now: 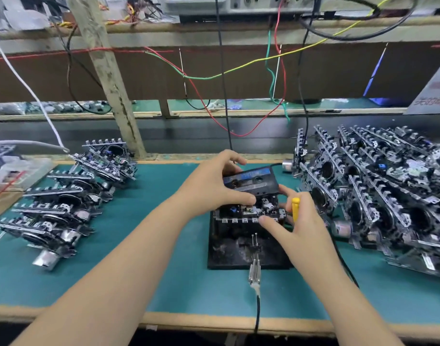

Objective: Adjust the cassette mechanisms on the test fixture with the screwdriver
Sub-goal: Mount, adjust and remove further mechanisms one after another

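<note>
Where hands work, flanking mechanism piles [378,186].

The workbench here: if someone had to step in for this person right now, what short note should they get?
Left hand grips the cassette, tilted over the mechanism on the black test fixture.
Right hand holds the yellow screwdriver and touches the mechanism's front edge.
Mechanisms lie in a row on the left and a pile on the right; which are adjusted can't be told.
Left: seat cassette, adjust.
</note>
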Action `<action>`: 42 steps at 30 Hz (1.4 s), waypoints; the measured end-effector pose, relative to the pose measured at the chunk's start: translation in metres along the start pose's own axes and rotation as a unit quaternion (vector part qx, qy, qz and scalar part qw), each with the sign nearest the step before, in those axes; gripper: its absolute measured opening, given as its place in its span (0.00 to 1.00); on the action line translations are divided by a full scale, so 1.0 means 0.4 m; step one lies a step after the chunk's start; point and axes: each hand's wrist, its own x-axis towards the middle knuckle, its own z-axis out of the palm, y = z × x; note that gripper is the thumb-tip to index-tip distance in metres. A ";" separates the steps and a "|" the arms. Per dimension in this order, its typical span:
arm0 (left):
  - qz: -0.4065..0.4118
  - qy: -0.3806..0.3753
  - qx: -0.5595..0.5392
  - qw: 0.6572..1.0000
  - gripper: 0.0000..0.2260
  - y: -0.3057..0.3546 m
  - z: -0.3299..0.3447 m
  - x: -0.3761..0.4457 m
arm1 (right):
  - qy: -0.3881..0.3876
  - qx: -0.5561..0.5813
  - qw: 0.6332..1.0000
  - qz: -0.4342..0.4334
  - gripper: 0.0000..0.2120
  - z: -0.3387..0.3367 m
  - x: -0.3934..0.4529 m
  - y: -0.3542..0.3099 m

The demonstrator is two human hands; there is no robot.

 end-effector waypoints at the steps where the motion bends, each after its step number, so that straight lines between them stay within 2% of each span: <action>1: 0.023 0.043 -0.024 0.999 0.26 -0.010 0.013 -0.010 | 0.003 0.001 1.000 -0.009 0.24 0.000 -0.003 0.002; 3: 0.037 0.156 -0.095 0.982 0.23 -0.035 0.041 -0.029 | 0.003 -0.020 0.999 -0.039 0.27 -0.001 -0.007 0.004; 4: 0.014 0.211 -0.155 0.965 0.23 -0.048 0.050 -0.037 | 0.000 -0.041 0.997 -0.061 0.29 -0.002 -0.006 0.007; 5: -0.028 0.253 -0.219 0.942 0.23 -0.065 0.054 -0.043 | -0.005 -0.065 0.994 -0.085 0.28 -0.004 -0.004 0.011; 7: -0.150 0.277 -0.290 0.904 0.22 -0.108 0.056 -0.065 | -0.008 -0.108 0.986 -0.128 0.30 -0.004 0.002 0.018; 8: -0.203 0.267 -0.269 0.903 0.23 -0.130 0.054 -0.083 | -0.004 -0.121 0.982 -0.143 0.31 -0.004 0.004 0.020; 10: -0.253 0.243 -0.139 0.926 0.23 -0.173 0.051 -0.130 | 0.002 -0.132 0.980 -0.150 0.31 -0.004 0.010 0.019; 12: -0.235 0.225 0.039 0.945 0.20 -0.196 0.048 -0.168 | -0.006 -0.128 0.982 -0.143 0.30 -0.010 0.017 0.016; 14: -0.209 0.197 0.196 0.938 0.21 -0.203 0.052 -0.188 | -0.029 -0.123 0.981 -0.145 0.28 -0.028 0.031 -0.002; 16: -0.207 0.195 0.262 0.922 0.23 -0.204 0.066 -0.191 | -0.048 -0.103 0.984 -0.138 0.26 -0.054 0.056 -0.036; 20: -0.207 0.208 0.283 0.913 0.23 -0.215 0.091 -0.188 | -0.059 -0.002 0.996 -0.060 0.21 -0.094 0.140 -0.114; 23: -0.190 0.187 0.275 0.924 0.24 -0.231 0.091 -0.184 | -0.049 0.093 0.994 0.011 0.23 -0.117 0.223 -0.130; 26: -0.179 0.189 0.235 0.937 0.26 -0.231 0.086 -0.186 | -0.049 0.114 0.990 0.064 0.23 -0.106 0.315 -0.137; 31: -0.166 0.184 0.221 0.943 0.25 -0.226 0.080 -0.187 | -0.110 0.090 0.984 0.110 0.25 0.025 0.426 -0.141; 34: -0.162 0.184 0.216 0.945 0.24 -0.223 0.077 -0.188 | -0.134 0.070 0.977 0.149 0.22 0.112 0.459 -0.114; 36: -0.164 0.183 0.216 0.945 0.23 -0.223 0.076 -0.188 | -0.117 0.029 0.979 0.163 0.21 0.146 0.470 -0.093; 39: -0.166 0.188 0.214 0.944 0.20 -0.227 0.077 -0.189 | -0.057 -0.073 0.986 0.139 0.22 0.155 0.479 -0.068; 42: -0.169 0.189 0.218 0.942 0.20 -0.232 0.080 -0.187 | -0.048 -0.060 0.989 0.130 0.23 0.148 0.484 -0.055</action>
